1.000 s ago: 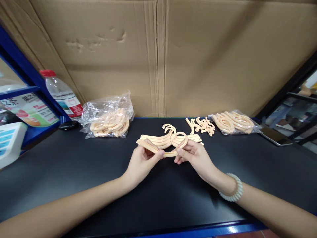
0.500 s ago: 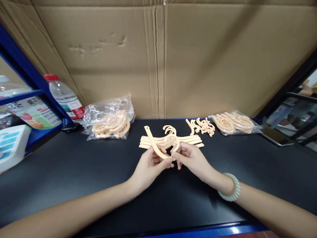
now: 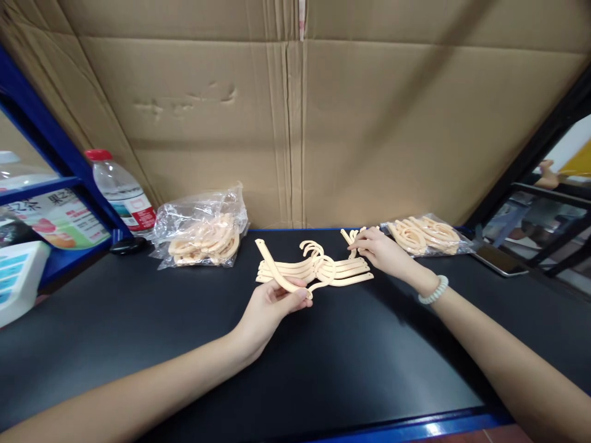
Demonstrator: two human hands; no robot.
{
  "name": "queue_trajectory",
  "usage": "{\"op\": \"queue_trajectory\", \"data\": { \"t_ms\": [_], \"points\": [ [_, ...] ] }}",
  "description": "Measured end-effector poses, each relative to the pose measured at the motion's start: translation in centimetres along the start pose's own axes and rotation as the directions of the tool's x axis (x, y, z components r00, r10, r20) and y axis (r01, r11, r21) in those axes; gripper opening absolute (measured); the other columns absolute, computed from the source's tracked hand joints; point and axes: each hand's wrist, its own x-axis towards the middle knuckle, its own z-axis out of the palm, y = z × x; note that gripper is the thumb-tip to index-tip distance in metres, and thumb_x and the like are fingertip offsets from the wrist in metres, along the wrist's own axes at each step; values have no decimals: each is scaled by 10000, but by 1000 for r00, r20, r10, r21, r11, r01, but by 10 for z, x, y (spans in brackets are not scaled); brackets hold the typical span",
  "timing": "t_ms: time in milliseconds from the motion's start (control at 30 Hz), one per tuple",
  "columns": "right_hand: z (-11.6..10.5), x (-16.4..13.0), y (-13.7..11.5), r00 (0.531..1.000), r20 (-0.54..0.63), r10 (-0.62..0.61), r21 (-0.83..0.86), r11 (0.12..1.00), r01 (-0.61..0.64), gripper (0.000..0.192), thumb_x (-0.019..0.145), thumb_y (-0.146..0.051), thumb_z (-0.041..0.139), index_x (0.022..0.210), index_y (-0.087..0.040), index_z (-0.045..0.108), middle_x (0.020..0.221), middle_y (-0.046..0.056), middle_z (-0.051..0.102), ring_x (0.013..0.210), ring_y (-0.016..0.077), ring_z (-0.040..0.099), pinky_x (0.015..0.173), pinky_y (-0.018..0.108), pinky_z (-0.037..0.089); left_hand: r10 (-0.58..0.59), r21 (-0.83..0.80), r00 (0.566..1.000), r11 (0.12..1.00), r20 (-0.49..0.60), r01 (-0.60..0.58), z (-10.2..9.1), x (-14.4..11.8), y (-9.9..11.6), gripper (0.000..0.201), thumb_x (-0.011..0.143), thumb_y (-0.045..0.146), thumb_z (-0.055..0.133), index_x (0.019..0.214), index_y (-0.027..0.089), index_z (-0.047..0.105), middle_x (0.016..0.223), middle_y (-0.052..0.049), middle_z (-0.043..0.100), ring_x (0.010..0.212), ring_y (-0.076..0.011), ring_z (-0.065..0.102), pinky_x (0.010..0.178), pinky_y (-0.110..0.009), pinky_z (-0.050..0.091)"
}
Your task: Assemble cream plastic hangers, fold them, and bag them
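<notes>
My left hand point(image 3: 277, 307) is closed on a cream plastic hanger arm point(image 3: 276, 266), pinched near its lower end. A curved hanger hook point(image 3: 331, 271) extends to the right from that end. Over the small pile of loose hanger parts point(image 3: 353, 235) at the back is my right hand point(image 3: 381, 251), its fingers bent down and slightly apart. The hand covers most of the pile, and I see nothing clearly gripped in it. Several assembled hangers point(image 3: 346, 274) lie stacked on the black table point(image 3: 295, 369), behind the held piece.
An opened clear bag of hanger parts point(image 3: 203, 240) lies back left, another bag point(image 3: 427, 234) back right beside a phone point(image 3: 501, 259). A red-capped bottle point(image 3: 120, 191), a black object point(image 3: 128, 245) and a white container point(image 3: 21, 277) stand left. A cardboard wall point(image 3: 207, 123) closes the back.
My right hand has let go of the hook and moved right and back to the loose parts. My left hand still holds the hanger arm, and the hook now hangs free of my fingers.
</notes>
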Motion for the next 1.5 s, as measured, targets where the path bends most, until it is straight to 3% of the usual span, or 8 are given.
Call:
{"op": "queue_trajectory", "data": {
  "t_ms": [167,433,567,733,900,1067,1267,1500],
  "points": [
    [12,-2,8,997,77,-30,-69,997,35,359,813,-7,463,951,-207,727,943,91,620,893,236,516,801,394,457,-5,-22,1000,1000,3,5,-2,1,0,230,693,235,804,864,123,699,786,-21,698,734,-130,672,763,-233,555],
    [18,0,6,999,44,-9,51,999,7,205,863,-115,507,845,-191,697,886,82,568,867,223,529,796,386,458,-42,-62,999,997,-9,41,0,0,3,266,652,243,827,857,113,719,788,-39,705,746,-143,680,787,-244,554],
    [12,1,-4,994,-88,60,167,985,-44,204,904,-173,457,856,-202,652,913,68,508,817,189,532,755,344,471,-53,-93,998,994,-20,51,-1,0,4,270,619,237,844,811,121,695,778,-25,693,746,-148,683,787,-246,552],
    [-5,3,-34,927,-272,260,379,914,-146,167,951,-282,411,989,-224,563,767,10,484,689,157,506,630,290,430,-58,-108,998,992,7,58,-2,0,6,245,637,213,832,785,135,653,770,-9,677,756,-143,680,802,-244,540],
    [-12,-3,-79,918,-136,372,738,656,-156,195,958,-402,422,1071,-249,464,533,-83,388,475,117,431,480,243,345,-65,-126,997,990,45,70,-2,2,8,225,649,191,820,755,135,630,746,-10,674,762,-139,675,799,-236,530],
    [-7,-5,-113,917,7,400,886,422,-191,231,904,-417,526,1027,-223,500,727,19,658,716,168,630,684,317,485,-55,-133,998,989,28,58,-2,2,8,226,648,173,817,782,138,639,743,-4,677,741,-132,675,795,-242,527],
    [0,-8,-127,890,199,410,977,-9,-215,256,880,-404,568,1036,-206,608,917,73,683,906,204,633,761,351,502,-57,-140,997,988,51,63,-3,2,5,298,664,140,800,930,132,666,879,-43,705,766,-147,681,835,-282,526],
    [7,-12,-133,850,312,425,949,-173,-262,211,789,-308,701,948,-205,610,910,29,650,722,111,569,735,290,478,-56,-142,996,988,75,66,-4,3,4,245,636,173,829,798,134,650,752,-14,680,756,-154,672,829,-289,500]
  ]
}}
